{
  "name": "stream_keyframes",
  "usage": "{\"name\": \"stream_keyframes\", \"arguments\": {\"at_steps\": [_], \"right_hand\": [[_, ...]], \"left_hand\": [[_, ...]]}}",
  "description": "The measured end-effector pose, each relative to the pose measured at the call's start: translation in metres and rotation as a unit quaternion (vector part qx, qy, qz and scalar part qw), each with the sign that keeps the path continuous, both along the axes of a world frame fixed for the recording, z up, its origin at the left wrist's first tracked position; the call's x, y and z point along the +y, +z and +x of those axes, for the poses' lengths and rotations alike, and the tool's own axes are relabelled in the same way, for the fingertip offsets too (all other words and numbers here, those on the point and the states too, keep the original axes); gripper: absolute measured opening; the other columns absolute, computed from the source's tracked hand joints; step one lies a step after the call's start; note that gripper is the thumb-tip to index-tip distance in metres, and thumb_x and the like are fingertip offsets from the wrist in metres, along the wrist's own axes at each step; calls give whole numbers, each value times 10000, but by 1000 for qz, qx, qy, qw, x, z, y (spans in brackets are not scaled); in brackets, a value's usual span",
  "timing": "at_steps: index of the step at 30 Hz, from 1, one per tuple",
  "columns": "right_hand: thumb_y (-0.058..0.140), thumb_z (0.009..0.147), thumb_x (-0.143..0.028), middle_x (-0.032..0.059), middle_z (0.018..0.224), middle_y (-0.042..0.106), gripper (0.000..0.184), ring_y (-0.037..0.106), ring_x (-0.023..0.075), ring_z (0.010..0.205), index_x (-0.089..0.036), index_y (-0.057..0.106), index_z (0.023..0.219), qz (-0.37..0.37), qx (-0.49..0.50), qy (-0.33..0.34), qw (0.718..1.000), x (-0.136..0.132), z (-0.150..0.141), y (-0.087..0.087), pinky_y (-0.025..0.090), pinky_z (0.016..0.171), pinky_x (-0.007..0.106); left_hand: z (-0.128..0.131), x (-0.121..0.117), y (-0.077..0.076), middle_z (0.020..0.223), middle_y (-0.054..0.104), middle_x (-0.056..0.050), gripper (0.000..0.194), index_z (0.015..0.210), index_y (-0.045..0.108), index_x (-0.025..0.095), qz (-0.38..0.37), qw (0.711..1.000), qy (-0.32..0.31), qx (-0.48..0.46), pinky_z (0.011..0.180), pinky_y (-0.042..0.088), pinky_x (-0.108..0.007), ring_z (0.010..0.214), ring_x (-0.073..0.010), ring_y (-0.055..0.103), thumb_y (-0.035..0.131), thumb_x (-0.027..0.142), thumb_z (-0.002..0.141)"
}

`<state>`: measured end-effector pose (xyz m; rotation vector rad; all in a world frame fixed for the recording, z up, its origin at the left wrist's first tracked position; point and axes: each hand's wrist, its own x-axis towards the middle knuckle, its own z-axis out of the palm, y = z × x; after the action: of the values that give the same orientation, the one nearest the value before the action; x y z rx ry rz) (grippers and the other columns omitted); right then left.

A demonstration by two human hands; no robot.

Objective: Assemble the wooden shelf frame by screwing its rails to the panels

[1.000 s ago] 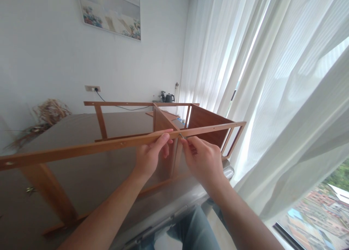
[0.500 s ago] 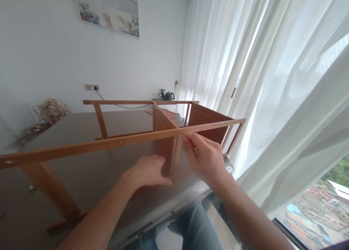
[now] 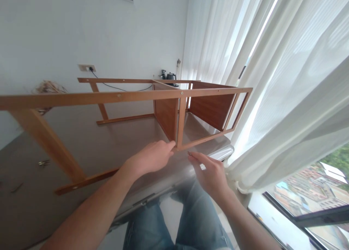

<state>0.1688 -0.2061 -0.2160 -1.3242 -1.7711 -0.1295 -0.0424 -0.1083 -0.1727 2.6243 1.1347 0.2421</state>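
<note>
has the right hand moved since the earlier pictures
Yes. Judged against the wooden frame, the right hand has moved down, from beside the front upper rail to near the front lower rail.

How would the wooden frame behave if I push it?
The wooden frame is probably stiff, since panels join its rails. It may be light for its size, being mostly open. It would likely slide before tipping, resting on long lower rails.
</note>
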Motion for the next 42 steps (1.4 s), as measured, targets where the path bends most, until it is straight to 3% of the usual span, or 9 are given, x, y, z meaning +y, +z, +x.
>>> {"name": "stream_keyframes", "arguments": {"at_steps": [7,15,25,32,42], "right_hand": [[525,1049,-283,54,853,767,227,708,176,744,-222,743,1031,-5,-26,-2,1000,26,-10,-15,506,701,271],[509,1059,-284,43,801,727,249,664,158,708,-216,745,1023,1,-23,3,1000,41,-21,-13,447,663,252],[498,1067,-300,33,778,712,265,646,149,685,-218,744,1010,17,-20,8,1000,50,-19,-19,436,651,257],[480,1065,-282,20,686,636,324,585,141,623,-203,728,871,11,-58,4,998,48,-20,-14,380,608,267],[501,1058,-295,10,711,662,300,590,145,638,-236,717,858,-25,-120,6,992,46,-13,6,306,592,284]], "left_hand": [[-9,4,17,846,731,-82,313,935,656,262,26,998,43,-48,630,330,-326,738,-276,679,398,418,1020],[-9,5,17,787,709,-63,318,846,616,251,32,998,30,-50,626,320,-326,722,-257,670,396,396,1023],[-9,6,17,827,715,-41,305,866,599,262,27,999,29,-35,636,344,-320,770,-243,685,388,403,1036],[-9,7,17,826,714,-44,312,866,598,255,25,999,27,-37,650,356,-321,771,-239,687,388,406,1039],[-8,6,17,840,724,-52,297,890,629,256,21,999,29,-37,660,375,-322,772,-237,691,398,374,1036]]}}
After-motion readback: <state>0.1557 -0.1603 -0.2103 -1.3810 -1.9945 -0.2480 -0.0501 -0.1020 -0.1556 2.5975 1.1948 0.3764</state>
